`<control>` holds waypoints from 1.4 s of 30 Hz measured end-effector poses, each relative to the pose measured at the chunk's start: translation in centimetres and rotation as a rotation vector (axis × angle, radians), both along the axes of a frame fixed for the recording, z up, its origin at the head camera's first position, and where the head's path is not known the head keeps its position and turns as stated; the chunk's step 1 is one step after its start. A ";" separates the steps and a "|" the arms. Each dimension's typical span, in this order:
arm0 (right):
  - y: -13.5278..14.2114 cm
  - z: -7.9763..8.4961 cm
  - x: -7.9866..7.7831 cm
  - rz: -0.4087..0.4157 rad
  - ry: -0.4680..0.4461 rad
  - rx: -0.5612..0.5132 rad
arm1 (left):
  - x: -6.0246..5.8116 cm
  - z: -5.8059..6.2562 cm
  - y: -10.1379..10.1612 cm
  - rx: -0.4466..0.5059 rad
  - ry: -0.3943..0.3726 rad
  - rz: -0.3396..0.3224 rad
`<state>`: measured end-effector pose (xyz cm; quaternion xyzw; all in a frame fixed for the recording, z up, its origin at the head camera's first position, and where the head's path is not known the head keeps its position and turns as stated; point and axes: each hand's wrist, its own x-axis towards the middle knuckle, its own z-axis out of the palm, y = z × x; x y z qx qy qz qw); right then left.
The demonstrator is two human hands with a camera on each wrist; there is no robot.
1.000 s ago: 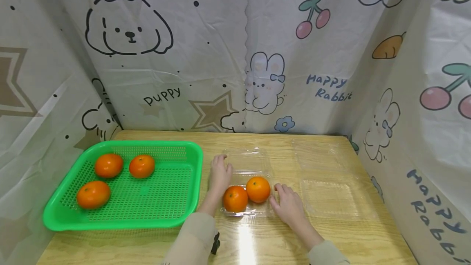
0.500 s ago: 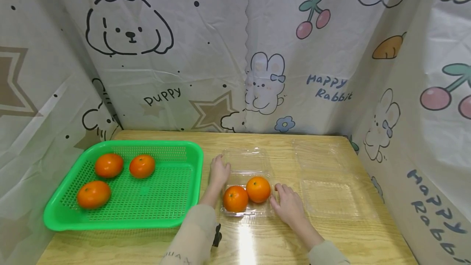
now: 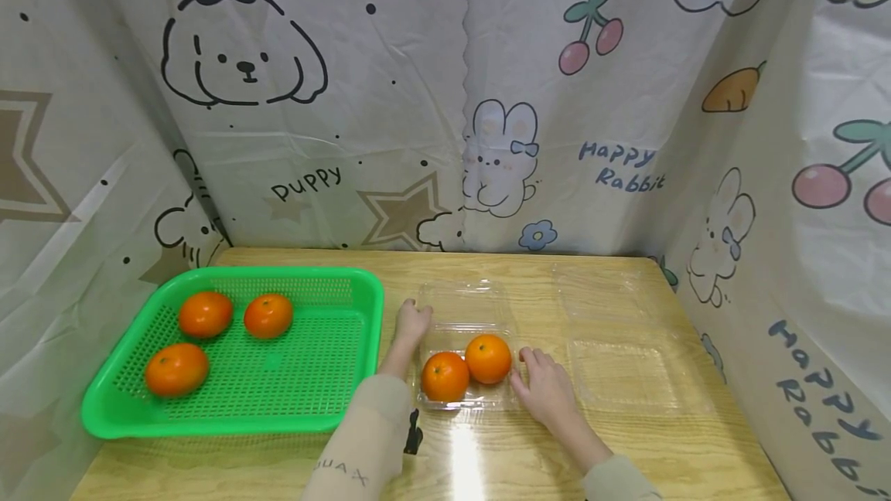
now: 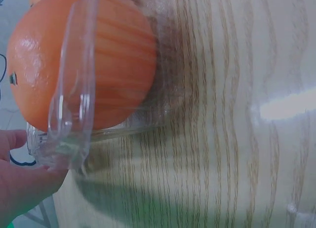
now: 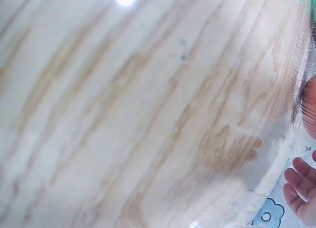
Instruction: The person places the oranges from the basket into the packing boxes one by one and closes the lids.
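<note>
Two oranges (image 3: 445, 377) sit in the front tray of a clear plastic clamshell box (image 3: 468, 406), whose lid (image 3: 462, 304) lies folded back behind it. My left hand (image 3: 414, 322) is at the left edge of the lid, with its fingers curled in over that edge. Up close in the left wrist view, the thumb side of the left hand (image 4: 24, 188) lies by the box's corner, beside an orange (image 4: 118, 60). My right hand (image 3: 546, 386) rests just right of the tray, fingers loosely bent and holding nothing. Part of the right hand (image 5: 302, 188) shows in the right wrist view.
A green plastic basket (image 3: 372, 377) with 3 oranges (image 3: 206, 314) stands on the left of the wooden table (image 3: 515, 462). A second clear clamshell box (image 3: 626, 377) lies opened flat on the right. A printed curtain (image 3: 390, 114) encloses the back and sides.
My left hand has drawn back slightly and its fingers have curled in at the lid's edge. The lid's left side has shifted a little leftward. The right hand and oranges have stayed put.
</note>
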<state>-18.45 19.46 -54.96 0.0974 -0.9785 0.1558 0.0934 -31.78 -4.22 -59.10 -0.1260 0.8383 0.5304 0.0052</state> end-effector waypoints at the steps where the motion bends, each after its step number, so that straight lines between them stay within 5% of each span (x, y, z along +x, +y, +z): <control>1: 0.0 0.0 0.0 0.000 -0.002 -0.001 | -1.0 -1.8 -0.1 -0.020 0.007 -0.006; 2: 0.0 0.0 0.0 0.001 -0.004 -0.002 | -1.0 -1.8 -0.3 -0.009 0.007 -0.018; 6: -0.1 0.0 0.1 0.001 0.005 -0.007 | -3.3 -5.6 -0.8 0.021 -0.063 -0.045; 8: -0.1 0.0 0.1 0.002 0.013 -0.012 | -3.8 -6.4 -0.9 0.058 -0.081 -0.045; 9: -0.1 0.0 0.1 0.003 0.018 -0.011 | -4.9 -8.3 -1.0 0.055 -0.087 -0.034; 12: -0.1 0.0 0.1 0.006 0.016 -0.012 | -5.4 -8.9 -1.0 0.078 -0.050 -0.005; 18: -0.1 0.0 0.1 0.001 -0.002 -0.017 | -2.2 -1.8 -0.6 0.195 -0.074 0.009; 19: -0.1 0.0 0.1 0.003 0.002 -0.017 | -1.8 -1.1 -0.6 0.213 -0.059 0.017; 20: -0.1 0.0 0.1 0.006 0.007 -0.016 | -2.4 -1.8 -0.4 0.214 -0.034 0.038; 22: -0.1 -0.1 0.1 0.009 0.014 -0.016 | -1.7 -0.3 -0.3 0.232 -0.017 0.038; 25: -0.1 -0.1 0.1 0.009 0.017 -0.016 | -0.3 2.6 0.1 0.267 0.021 0.069; 27: -0.2 0.0 0.1 0.008 0.016 -0.017 | 1.1 5.7 0.4 0.317 -0.007 0.077; 30: -0.2 0.0 0.1 0.009 0.016 -0.016 | 2.3 8.3 0.6 0.367 0.033 0.085; 42: -0.1 -0.1 0.0 0.012 0.027 -0.016 | 2.5 10.9 0.7 0.422 0.103 0.042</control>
